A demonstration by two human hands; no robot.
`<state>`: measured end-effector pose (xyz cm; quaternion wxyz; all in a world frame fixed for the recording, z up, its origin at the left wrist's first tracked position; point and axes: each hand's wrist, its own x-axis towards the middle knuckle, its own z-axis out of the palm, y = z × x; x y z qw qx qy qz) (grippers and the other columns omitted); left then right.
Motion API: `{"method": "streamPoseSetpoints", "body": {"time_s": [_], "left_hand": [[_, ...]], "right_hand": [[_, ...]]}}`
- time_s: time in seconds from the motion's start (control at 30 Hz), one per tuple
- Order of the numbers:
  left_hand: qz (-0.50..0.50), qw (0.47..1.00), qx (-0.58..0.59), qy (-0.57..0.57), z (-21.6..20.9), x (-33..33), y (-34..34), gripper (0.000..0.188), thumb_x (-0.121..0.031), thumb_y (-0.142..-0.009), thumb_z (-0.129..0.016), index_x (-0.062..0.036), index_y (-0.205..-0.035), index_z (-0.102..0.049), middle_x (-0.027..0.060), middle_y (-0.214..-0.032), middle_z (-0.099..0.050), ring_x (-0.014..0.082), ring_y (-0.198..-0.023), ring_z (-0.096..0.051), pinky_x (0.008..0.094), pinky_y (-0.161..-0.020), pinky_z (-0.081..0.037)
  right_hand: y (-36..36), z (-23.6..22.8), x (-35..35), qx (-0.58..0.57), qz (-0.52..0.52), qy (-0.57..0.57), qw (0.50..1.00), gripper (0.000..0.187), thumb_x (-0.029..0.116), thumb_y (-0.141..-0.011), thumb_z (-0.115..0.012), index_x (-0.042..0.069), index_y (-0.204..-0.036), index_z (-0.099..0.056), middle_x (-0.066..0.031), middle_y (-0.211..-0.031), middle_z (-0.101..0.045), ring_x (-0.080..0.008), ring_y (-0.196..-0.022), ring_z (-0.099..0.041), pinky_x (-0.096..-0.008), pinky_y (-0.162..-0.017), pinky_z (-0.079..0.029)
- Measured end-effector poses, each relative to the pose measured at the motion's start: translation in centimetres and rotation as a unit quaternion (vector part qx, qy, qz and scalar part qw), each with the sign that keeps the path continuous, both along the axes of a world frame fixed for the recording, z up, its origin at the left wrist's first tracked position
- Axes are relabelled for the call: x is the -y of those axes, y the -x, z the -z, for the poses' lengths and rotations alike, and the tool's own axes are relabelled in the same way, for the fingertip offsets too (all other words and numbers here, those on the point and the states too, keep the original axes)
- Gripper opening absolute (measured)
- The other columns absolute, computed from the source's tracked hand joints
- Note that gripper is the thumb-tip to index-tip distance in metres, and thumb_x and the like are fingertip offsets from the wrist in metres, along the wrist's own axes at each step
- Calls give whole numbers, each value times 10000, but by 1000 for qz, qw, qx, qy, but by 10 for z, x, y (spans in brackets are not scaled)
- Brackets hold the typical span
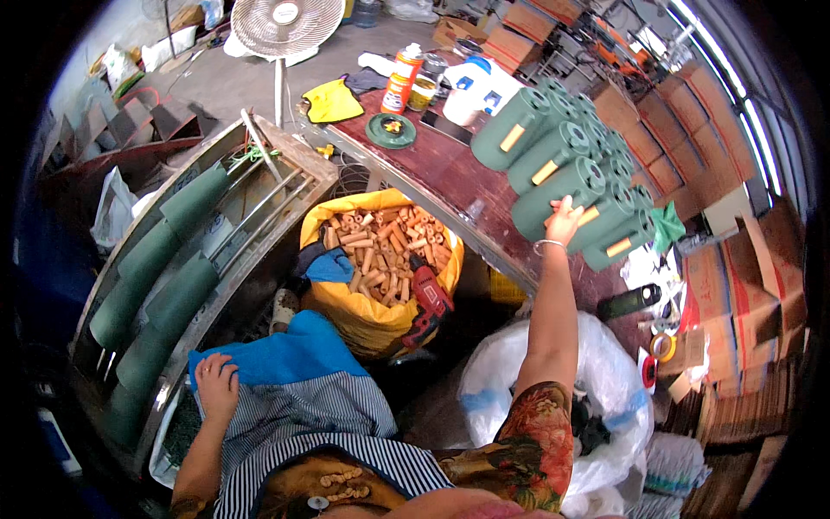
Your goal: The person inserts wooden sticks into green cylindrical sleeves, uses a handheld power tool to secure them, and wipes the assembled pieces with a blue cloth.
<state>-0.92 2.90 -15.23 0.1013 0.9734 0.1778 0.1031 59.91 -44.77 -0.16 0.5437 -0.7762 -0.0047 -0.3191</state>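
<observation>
My right hand (563, 222) reaches out over the dark red table (437, 183) and touches one of several dark green cylinders (540, 212) standing close together there. Its fingers lie stretched out and a little apart against the green surface, close to a pale wooden handle (588, 215) on the neighbouring cylinder. On the blue upper edge of a striped apron (298, 394) over my lap rests my left hand (216, 381), open and lying flat with nothing in it. Left of it, more green cylinders (177, 298) are threaded on metal rods (259, 221) in a wooden-edged trough.
Between my knees and the table stands a yellow sack (372, 324) full of wooden handles (376, 251), with a red power drill (426, 298) at its side. A white plastic bag (497, 368) is at my right. A spray can (401, 80), a fan (285, 26) and cardboard boxes (726, 303) stand around.
</observation>
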Motion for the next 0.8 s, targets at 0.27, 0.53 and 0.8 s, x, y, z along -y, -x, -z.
{"method": "streamPoseSetpoints", "body": {"time_s": [0.27, 0.53, 0.8], "left_hand": [[-15, 997, 75, 29, -26, -4, -16, 116, -126, -754, -657, -70, -841, -607, 60, -1017, -612, 276, -1084, -546, 468, -980, -360], [-38, 998, 50, 17, 3, 4, -1, 153, -219, -812, -609, -99, -892, -661, 37, -1043, -627, 222, -1095, -543, 426, -971, -384], [-272, 947, 123, 124, 28, 8, 26, 407, -339, -759, -714, -144, -1097, -596, 77, -1197, -521, 315, -1180, -449, 498, -920, -393]], "right_hand": [[-103, 38, 57, -186, 25, 124, 974, 838, 306, -828, -744, -30, -1446, -290, -162, -1379, -483, -268, -1229, -494, -373, -1036, -392], [63, 55, -80, 85, -102, 498, 857, 531, 186, -884, -630, -25, -1337, -452, -220, -1332, -496, -379, -1249, -452, -465, -1064, -359], [338, 156, -243, 58, -539, 529, 653, 342, 246, -913, -615, 13, -1152, -541, -198, -1102, -592, -376, -1032, -551, -418, -892, -431]]}}
